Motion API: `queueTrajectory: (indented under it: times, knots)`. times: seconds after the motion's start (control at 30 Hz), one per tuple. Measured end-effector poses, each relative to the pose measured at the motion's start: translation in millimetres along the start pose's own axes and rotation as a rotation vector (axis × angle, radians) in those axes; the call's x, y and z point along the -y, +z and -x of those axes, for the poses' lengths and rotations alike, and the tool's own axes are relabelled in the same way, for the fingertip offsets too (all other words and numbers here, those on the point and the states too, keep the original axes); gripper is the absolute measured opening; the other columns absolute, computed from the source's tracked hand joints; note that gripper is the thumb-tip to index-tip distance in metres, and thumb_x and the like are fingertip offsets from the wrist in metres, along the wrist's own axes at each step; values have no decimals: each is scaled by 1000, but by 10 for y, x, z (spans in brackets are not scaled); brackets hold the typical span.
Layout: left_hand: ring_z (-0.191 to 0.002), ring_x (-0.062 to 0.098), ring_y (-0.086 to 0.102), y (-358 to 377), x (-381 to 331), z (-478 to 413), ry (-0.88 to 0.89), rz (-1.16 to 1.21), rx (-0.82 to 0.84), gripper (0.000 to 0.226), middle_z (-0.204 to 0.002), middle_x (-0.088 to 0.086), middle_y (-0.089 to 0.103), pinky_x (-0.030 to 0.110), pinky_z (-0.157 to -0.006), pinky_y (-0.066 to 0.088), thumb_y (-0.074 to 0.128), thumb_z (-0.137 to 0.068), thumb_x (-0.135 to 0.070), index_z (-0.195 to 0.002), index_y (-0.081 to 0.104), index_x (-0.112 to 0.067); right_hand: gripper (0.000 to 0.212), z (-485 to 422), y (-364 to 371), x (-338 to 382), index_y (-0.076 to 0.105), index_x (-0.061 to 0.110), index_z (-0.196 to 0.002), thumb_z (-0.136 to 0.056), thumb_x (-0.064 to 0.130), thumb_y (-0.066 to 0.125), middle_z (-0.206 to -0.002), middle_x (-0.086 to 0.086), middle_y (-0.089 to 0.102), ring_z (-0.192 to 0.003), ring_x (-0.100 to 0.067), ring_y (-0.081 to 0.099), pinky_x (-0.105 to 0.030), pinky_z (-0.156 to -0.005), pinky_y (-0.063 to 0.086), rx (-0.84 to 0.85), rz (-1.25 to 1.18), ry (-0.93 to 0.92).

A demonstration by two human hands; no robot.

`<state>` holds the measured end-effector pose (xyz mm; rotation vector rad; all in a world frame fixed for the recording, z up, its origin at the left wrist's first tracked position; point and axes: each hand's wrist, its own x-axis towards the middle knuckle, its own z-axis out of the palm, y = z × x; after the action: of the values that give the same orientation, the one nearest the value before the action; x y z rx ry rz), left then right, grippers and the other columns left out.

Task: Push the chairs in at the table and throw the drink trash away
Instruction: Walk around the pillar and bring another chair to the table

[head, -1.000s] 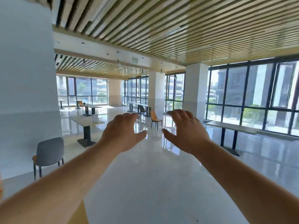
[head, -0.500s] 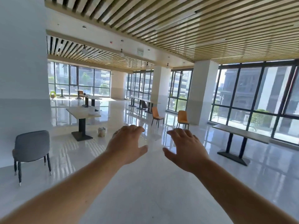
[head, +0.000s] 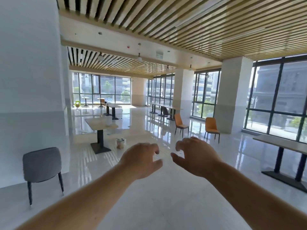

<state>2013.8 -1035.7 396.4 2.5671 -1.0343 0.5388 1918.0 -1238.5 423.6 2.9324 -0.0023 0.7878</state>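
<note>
Both hands have dropped toward frame centre, the left hand (head: pixel 141 161) and right hand (head: pixel 195 156) spread and empty, free for the grey chair (head: pixel 41 165) at lower left.

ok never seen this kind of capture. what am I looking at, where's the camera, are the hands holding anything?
There is no robot here. A person wears one wide-angle camera on the head, so the single view looks forward and down along their own arms. The wide lens bends the walls and ceiling.

The left hand and right hand are stretched out in front, fingers loosely curled. Both are empty and touch nothing.

The room is a large hall with a glossy floor and tall windows. A grey chair stands alone by the wall on the left. Past it is a small pedestal table, with a small bin on the floor beside its base. Two orange chairs stand loose in the open floor, not at any table. A long table is at the right edge.

I cannot make out any drink trash from here.
</note>
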Motion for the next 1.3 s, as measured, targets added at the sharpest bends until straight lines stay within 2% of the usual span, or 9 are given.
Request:
queueTrajectory:
  times: [0.23,0.4,0.53,0.63,0.8,0.93,1.07,1.2,1.3]
  knots:
    - [-108,21,63,199,1321,-968,-241,-94,10,40,-122,-7,69,39,-86,54,65,-90,-57,-122,63,-32,38,-1972,1385,26,68,37,-103,-91,68,50,-100,16,68,-98,-13,64,-29,-77,47,-46,-174,-235]
    - [-101,22,65,-178,2419,-1245,-517,-200,-79,42,-116,-3,71,38,-79,53,63,-89,-60,-119,63,-30,24,-3391,1874,745,61,39,-80,-90,61,60,-77,19,58,-82,-14,64,-30,-65,46,-70,-345,-413]
    - [-94,18,61,-285,3147,-1308,-686,-276,-155,40,-109,-8,69,36,-72,46,58,-88,-62,-116,62,-34,27,-4169,2204,1550,61,42,-89,-93,65,47,-82,21,56,-88,-9,61,-30,-72,48,-75,-498,-600]
    - [-96,19,61,-246,3743,-1365,-741,-307,-166,36,-109,-6,69,35,-71,43,61,-89,-56,-114,63,-31,29,-4644,2547,2110,67,41,-101,-96,61,48,-95,17,66,-92,-7,60,-28,-74,48,-89,-549,-698]
    - [-100,19,62,-45,4977,-1543,-783,-300,-185,37,-113,-5,68,36,-79,51,61,-92,-54,-119,64,-29,27,-5504,3225,2798,68,38,-104,-96,56,48,-99,14,66,-96,-8,60,-27,-74,43,-62,-523,-785]
    - [-102,17,60,-64,5997,-1909,-819,-286,-175,38,-119,-8,67,35,-81,50,61,-93,-56,-122,62,-31,34,-6431,3538,3104,68,37,-110,-98,59,45,-107,16,67,-103,-9,59,-28,-86,50,-43,-434,-778]
    - [-98,12,60,-157,6907,-2492,-790,-311,-257,41,-120,-12,68,30,-76,46,59,-90,-62,-121,60,-36,28,-7427,3757,3302,70,37,-103,-97,55,50,-101,17,68,-98,-10,60,-29,-86,50,-76,-515,-698]
    - [-99,12,62,37,7637,-2955,-785,-343,-203,43,-119,-13,69,35,-83,56,57,-87,-65,-119,60,-38,26,-8120,4186,3579,70,35,-102,-97,52,52,-100,14,68,-99,-14,61,-33,-88,52,-49,-527,-711]
    - [-97,11,60,155,8205,-3192,-806,-363,-194,42,-116,-15,68,34,-79,53,57,-86,-65,-118,60,-39,25,-8637,4601,3855,71,34,-104,-97,50,52,-103,12,69,-101,-14,60,-35,-88,52,-52,-564,-730]
